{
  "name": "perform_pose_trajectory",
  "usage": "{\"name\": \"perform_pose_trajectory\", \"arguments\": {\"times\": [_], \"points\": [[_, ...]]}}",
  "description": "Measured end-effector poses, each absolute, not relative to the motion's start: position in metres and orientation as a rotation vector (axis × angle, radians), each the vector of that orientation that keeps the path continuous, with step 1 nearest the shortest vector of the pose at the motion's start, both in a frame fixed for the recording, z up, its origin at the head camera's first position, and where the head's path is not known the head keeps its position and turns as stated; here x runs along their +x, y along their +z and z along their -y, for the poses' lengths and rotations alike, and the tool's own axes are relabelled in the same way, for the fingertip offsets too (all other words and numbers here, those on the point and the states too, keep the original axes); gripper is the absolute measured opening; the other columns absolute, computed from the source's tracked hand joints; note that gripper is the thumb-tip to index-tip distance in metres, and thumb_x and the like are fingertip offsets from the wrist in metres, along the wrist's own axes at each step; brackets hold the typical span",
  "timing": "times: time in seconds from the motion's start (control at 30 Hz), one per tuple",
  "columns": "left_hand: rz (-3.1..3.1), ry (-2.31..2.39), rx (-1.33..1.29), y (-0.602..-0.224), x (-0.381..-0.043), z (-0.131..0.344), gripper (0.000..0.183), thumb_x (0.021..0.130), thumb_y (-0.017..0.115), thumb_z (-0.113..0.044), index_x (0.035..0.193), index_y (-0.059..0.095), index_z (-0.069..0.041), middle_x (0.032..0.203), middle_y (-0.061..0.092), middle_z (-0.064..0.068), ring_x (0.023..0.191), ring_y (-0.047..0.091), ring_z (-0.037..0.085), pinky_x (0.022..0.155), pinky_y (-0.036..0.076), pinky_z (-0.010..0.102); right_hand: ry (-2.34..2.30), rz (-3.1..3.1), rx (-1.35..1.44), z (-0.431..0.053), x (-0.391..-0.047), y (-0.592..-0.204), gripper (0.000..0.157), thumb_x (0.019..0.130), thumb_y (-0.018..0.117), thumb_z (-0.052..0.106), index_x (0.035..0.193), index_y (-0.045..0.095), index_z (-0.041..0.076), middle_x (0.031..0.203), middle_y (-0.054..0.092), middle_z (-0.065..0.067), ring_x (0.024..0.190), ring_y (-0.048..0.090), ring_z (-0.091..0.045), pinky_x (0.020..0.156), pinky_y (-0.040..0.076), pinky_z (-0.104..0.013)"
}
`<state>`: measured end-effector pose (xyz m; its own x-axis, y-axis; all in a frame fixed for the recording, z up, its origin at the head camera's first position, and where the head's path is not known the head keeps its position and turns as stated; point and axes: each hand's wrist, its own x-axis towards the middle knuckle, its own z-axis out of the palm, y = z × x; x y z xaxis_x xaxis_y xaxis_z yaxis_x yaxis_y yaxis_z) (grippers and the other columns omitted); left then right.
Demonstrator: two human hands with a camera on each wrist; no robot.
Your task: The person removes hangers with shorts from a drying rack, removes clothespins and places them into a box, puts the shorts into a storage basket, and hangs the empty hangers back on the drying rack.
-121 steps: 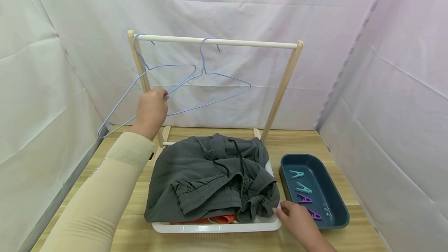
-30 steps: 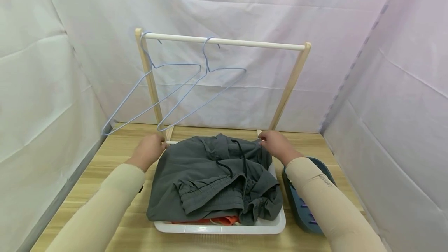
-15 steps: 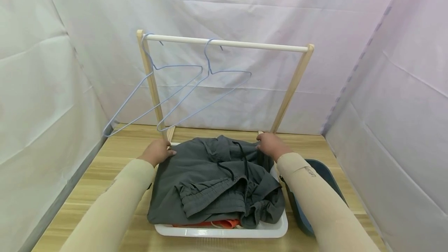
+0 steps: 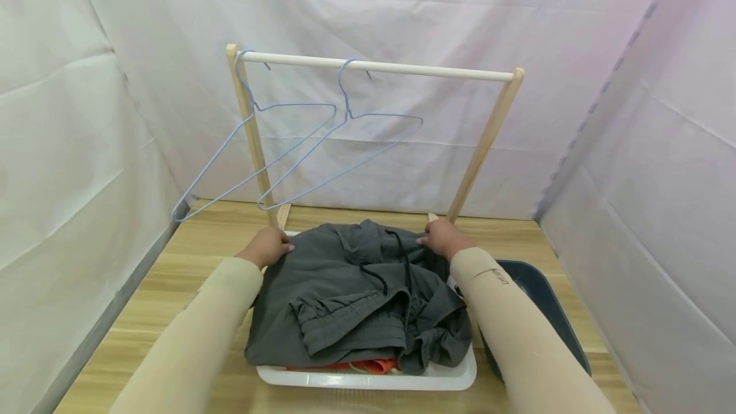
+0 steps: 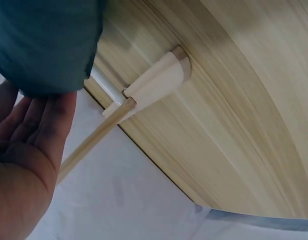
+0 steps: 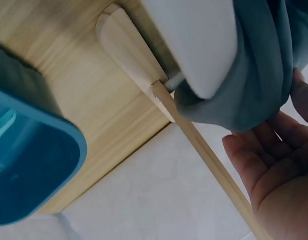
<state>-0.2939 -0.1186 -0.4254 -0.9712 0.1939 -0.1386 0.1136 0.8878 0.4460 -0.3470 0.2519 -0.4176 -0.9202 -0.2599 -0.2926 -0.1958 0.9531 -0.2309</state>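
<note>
Dark grey drawstring pants (image 4: 345,286) lie bunched over a white basket (image 4: 368,381), hiding most of it. At their far left corner my left hand (image 4: 268,248) grips the cloth, thumb on top and fingers underneath. The left wrist view shows the fingers of this hand (image 5: 29,135) under the fabric edge. My right hand (image 4: 444,238) pinches the far right corner of the pants. In the right wrist view its fingers (image 6: 266,145) lie beneath the hanging cloth. Something orange (image 4: 379,366) shows under the pants' near edge.
Behind the basket stands a wooden rack with a white rail (image 4: 425,70). Two blue wire hangers, a left one (image 4: 213,160) and a middle one (image 4: 299,163), hang on it. A dark blue tray (image 4: 552,302) sits right, partly behind my right sleeve. White fabric walls surround the table.
Earlier my left hand held the middle hanger; it let go and came down to the pants. My right hand moved from the basket's near right corner to the pants' far right corner.
</note>
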Motion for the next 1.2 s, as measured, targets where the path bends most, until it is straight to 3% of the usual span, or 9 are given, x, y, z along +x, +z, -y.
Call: {"name": "perform_pose_trajectory", "arguments": {"times": [0.2,0.33,0.6,0.8,1.2], "points": [[-2.899,0.601,0.196,-0.421,-0.294,0.115,0.018,0.09,0.065,-0.01,0.083,0.069,0.007,0.073,0.065,0.013,0.066,0.057,0.023,0.066,0.05,0.039,-0.357,-2.783,-0.378,-0.249,-0.348,-0.42,0.02,0.096,0.06,0.017,0.09,0.071,0.002,0.075,0.063,-0.007,0.066,0.054,-0.018,0.065,0.046,-0.033],[-2.919,0.563,0.19,-0.422,-0.297,0.115,0.012,0.089,0.065,-0.006,0.083,0.069,0.004,0.079,0.066,0.014,0.07,0.059,0.025,0.069,0.051,0.041,-0.384,-2.79,-0.382,-0.246,-0.349,-0.42,0.019,0.096,0.057,0.009,0.081,0.067,0.003,0.065,0.052,-0.004,0.06,0.043,-0.017,0.061,0.039,-0.031],[-2.941,0.598,0.186,-0.421,-0.296,0.111,0.014,0.091,0.06,-0.003,0.097,0.07,0.005,0.096,0.068,0.019,0.086,0.064,0.031,0.078,0.053,0.044,-0.476,-2.839,-0.439,-0.249,-0.346,-0.414,0.014,0.096,0.054,0.004,0.089,0.064,-0.001,0.083,0.06,-0.013,0.066,0.049,-0.02,0.063,0.042,-0.034],[-3.026,0.619,0.281,-0.412,-0.284,0.106,0.012,0.091,0.06,-0.003,0.093,0.07,0.004,0.089,0.068,0.016,0.074,0.06,0.024,0.07,0.051,0.042,-0.646,-2.869,-0.548,-0.251,-0.338,-0.406,0.008,0.096,0.055,0.003,0.095,0.063,0.0,0.092,0.062,-0.014,0.074,0.053,-0.022,0.068,0.045,-0.037],[-3.156,0.645,0.599,-0.388,-0.254,0.09,0.005,0.089,0.065,-0.003,0.087,0.069,-0.002,0.085,0.068,0.011,0.077,0.064,0.025,0.07,0.052,0.043,-0.669,-2.914,-0.766,-0.246,-0.303,-0.383,0.016,0.095,0.059,0.005,0.107,0.069,0.003,0.107,0.066,-0.012,0.096,0.064,-0.027,0.08,0.053,-0.039]]}}
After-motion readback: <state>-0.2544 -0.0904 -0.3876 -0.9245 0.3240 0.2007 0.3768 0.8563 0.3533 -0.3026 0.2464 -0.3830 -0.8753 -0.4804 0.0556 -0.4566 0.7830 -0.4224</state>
